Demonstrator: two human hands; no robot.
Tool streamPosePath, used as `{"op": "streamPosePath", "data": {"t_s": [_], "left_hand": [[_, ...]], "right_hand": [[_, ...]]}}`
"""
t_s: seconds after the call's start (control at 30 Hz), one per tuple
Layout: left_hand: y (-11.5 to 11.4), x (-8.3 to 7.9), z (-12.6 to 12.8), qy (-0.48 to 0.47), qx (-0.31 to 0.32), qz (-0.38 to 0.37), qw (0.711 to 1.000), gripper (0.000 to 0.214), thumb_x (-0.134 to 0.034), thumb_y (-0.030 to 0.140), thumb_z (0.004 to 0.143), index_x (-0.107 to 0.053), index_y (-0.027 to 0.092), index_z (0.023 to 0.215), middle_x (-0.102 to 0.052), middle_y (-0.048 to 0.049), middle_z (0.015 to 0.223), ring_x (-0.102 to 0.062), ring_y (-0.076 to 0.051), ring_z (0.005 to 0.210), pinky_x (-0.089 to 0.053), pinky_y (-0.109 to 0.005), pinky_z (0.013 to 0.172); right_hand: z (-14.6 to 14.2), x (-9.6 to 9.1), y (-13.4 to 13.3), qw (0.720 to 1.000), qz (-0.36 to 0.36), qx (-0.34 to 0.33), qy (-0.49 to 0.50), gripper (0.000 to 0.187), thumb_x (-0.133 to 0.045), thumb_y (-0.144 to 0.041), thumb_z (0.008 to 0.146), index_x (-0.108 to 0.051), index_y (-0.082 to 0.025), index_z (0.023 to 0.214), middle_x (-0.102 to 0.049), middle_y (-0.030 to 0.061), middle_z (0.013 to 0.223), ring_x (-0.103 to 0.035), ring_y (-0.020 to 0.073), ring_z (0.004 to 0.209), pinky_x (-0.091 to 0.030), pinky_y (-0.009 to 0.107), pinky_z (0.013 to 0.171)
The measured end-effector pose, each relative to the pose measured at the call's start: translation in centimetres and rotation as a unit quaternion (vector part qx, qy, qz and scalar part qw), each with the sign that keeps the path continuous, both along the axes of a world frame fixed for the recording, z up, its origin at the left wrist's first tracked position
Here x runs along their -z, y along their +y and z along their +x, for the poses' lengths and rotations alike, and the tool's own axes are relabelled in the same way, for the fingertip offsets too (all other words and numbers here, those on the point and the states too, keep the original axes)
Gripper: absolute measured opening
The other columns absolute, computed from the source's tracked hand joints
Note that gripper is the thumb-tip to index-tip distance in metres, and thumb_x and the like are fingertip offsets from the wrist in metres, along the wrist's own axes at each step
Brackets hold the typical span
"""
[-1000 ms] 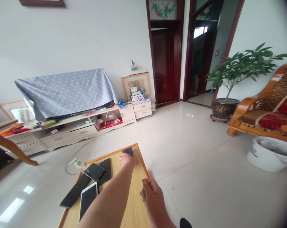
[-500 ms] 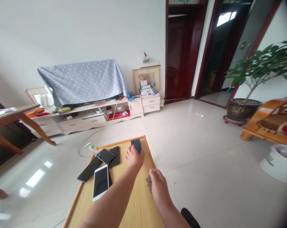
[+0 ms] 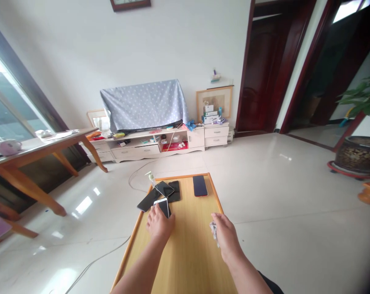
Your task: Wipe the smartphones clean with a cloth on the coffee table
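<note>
Five phones lay on the far half of a low wooden table with an orange rim. Three were black: one lay at a slant, one rested across it, and one lay just beside them. A fourth, a white phone, lay at the near end of that pile, and a fifth, a dark blue phone, lay apart near the far right corner. The left hand rested on the white phone with its fingers spread, though I couldn't tell whether it gripped it. The right hand, well to the right, was curled narrowly around one crumpled pale scrap. One pump bottle stood tilted just past the far left corner, near a cord on the floor.
</note>
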State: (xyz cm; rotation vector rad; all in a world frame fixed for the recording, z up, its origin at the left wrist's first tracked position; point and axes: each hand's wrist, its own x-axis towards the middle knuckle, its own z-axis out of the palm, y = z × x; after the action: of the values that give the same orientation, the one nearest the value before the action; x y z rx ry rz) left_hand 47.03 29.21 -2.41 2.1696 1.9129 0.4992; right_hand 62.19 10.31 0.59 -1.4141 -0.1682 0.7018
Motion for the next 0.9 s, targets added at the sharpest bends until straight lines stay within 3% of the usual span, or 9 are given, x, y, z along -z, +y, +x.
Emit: {"op": "streamPosePath", "data": {"t_s": [0.23,0.37,0.6,0.77,0.9], "left_hand": [[0.8,-0.7,-2.4,-0.014,-0.003,-0.031,0.999,0.084,-0.062,0.053,0.073,-0.034,0.018,0.145,-0.049,-0.0186,0.141,-0.05,-0.039,0.124,-0.042,-0.05,0.099],[1.1,-1.0,-2.8,-0.02,0.001,-0.024,1.0,0.082,-0.065,0.043,0.071,-0.034,0.018,0.143,-0.053,-0.0186,0.133,-0.054,-0.037,0.119,-0.045,-0.045,0.095],[1.0,-1.3,-3.8,-0.027,0.03,0.017,0.999,0.083,-0.066,0.034,0.071,-0.031,0.014,0.143,-0.052,-0.0188,0.131,-0.051,-0.034,0.126,-0.042,-0.044,0.102],[-1.3,-1.6,-5.7,-0.116,0.155,0.114,0.974,0.073,-0.065,0.034,0.075,-0.037,0.016,0.14,-0.05,-0.017,0.133,-0.048,-0.034,0.131,-0.044,-0.048,0.105],[-5.0,-1.5,-6.9,-0.169,0.297,0.115,0.933,0.072,-0.062,0.027,0.076,-0.037,0.021,0.143,-0.048,-0.0146,0.139,-0.05,-0.032,0.132,-0.048,-0.051,0.104]], "right_hand": [[-0.8,0.8,0.0,0.999,-0.027,-0.021,-0.018,0.04,-0.065,-0.06,0.079,-0.06,-0.02,0.081,-0.056,-0.0038,0.062,-0.046,0.0104,0.05,-0.032,0.019,0.042],[-0.8,1.1,0.1,0.999,-0.028,-0.027,-0.022,0.041,-0.066,-0.06,0.078,-0.062,-0.02,0.085,-0.057,-0.0031,0.062,-0.047,0.0109,0.05,-0.031,0.019,0.042],[-0.5,1.3,0.4,0.999,-0.028,-0.032,-0.025,0.041,-0.065,-0.059,0.078,-0.063,-0.02,0.088,-0.057,-0.0025,0.062,-0.047,0.0112,0.05,-0.03,0.019,0.041],[-0.4,1.5,0.5,0.999,-0.02,-0.031,-0.022,0.041,-0.064,-0.06,0.079,-0.062,-0.02,0.088,-0.059,-0.0015,0.064,-0.049,0.0121,0.053,-0.032,0.02,0.043],[-0.7,1.3,0.5,0.998,-0.019,-0.041,-0.04,0.039,-0.06,-0.06,0.084,-0.061,-0.021,0.083,-0.057,-0.0011,0.065,-0.05,0.0129,0.054,-0.035,0.021,0.044]]}}
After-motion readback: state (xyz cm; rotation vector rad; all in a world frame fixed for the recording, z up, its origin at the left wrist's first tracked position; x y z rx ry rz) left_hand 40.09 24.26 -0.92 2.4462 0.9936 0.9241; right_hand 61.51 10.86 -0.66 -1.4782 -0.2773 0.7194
